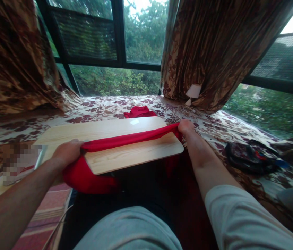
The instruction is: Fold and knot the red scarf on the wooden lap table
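Observation:
A length of red cloth [130,139] is pulled taut between my two hands, above a light wood-grain board or small tabletop [125,159]. My left hand [69,151] is closed on one end, and loose red fabric hangs below it past the board's near edge. At the board's right corner, my right hand [186,126] grips the other end, set a little farther away from me. Some red also hangs dimly beneath that corner. What kind of garment or cloth it is I cannot make out.
Beyond the board a crumpled red cloth [139,111] lies on the floral cover [96,107]. A small white lamp [193,91] stands by the curtain [198,45]. To the right lies a dark bag [250,158]. A blurred-out flat object [21,163] sits at the left.

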The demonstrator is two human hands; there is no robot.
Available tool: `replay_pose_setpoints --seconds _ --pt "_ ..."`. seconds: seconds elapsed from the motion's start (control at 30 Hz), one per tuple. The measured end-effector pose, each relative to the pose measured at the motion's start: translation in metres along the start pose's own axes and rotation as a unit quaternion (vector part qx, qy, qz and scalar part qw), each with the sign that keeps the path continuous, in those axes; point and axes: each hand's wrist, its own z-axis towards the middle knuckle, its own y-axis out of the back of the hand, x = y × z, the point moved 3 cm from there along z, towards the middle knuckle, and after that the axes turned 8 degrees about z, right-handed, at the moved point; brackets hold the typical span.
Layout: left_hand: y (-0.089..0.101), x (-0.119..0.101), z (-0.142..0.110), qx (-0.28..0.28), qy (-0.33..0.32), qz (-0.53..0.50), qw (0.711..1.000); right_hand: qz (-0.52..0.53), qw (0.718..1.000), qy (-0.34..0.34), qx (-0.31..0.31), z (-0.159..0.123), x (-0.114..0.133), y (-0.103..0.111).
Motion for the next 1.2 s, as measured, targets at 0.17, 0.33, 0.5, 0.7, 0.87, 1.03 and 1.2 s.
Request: replay_pose_setpoints --seconds 0.17,0.33,0.5,0.7,0.87,1.03,1.2 --pt "-0.001 0.0 0.001 0.004 0.008 0.006 1.0 0.149 0.987 -0.036 -0.041 0.008 0.001 -0.003" --pt "0.001 0.0 -0.002 0.001 0.01 0.003 1.0 0.341 0.93 -0.065 -0.124 0.01 -0.01 -0.005" --pt "-0.001 0.002 -0.001 0.003 0.01 -0.002 1.0 0.332 0.942 -0.019 -0.051 0.012 -0.024 0.006" --pt "-0.007 0.01 0.003 0.007 0.005 0.0 1.0 0.143 0.989 -0.011 0.026 0.01 -0.041 0.021" --pt "-0.008 0.014 0.003 0.01 0.01 0.006 1.0 0.304 0.949 -0.015 0.077 0.014 -0.038 0.022" --pt "-0.011 0.017 0.003 0.011 0.011 0.007 1.0 0.086 0.995 0.025 0.042 0.012 -0.039 0.02" --pt "-0.011 0.018 0.0 0.003 0.017 0.002 1.0 0.037 0.998 0.044 0.007 -0.008 -0.039 0.005"
